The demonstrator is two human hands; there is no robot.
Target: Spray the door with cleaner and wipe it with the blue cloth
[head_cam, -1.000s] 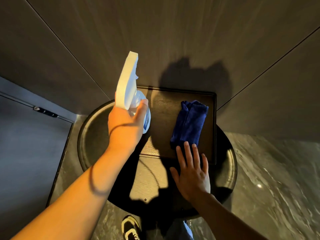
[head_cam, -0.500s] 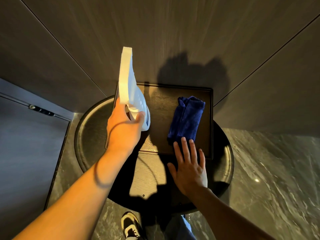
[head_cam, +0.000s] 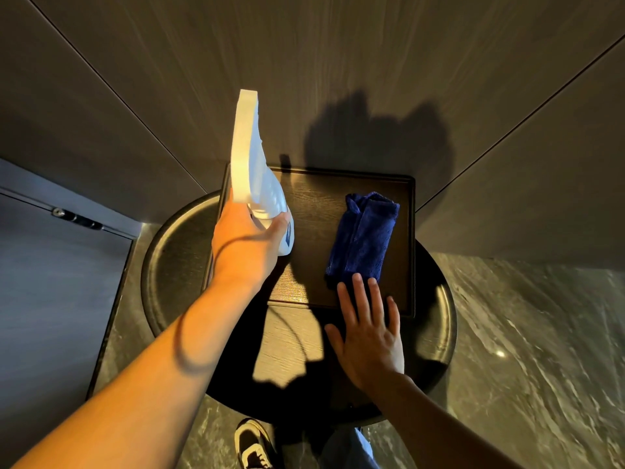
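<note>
My left hand point(head_cam: 248, 243) grips a white spray bottle point(head_cam: 252, 164) by its neck, held above the left side of a dark wooden tray point(head_cam: 313, 198), nozzle pointing up toward the brown wood-grain door panels point(head_cam: 338, 62). A folded blue cloth point(head_cam: 365, 236) lies on the tray's right half. My right hand point(head_cam: 368, 330) is flat with fingers spread, fingertips touching the near end of the cloth.
The tray rests on a round dark side table point(head_cam: 169, 258) pushed against the panels. A grey door with a metal latch point(head_cam: 76, 216) is at the left. Marble floor point(head_cam: 541, 350) lies to the right, and my black-and-white shoe point(head_cam: 252, 445) shows under the table's near edge.
The spray bottle has risen and tilted more upright in my left hand. My right hand has slid forward until its fingertips reach the cloth.
</note>
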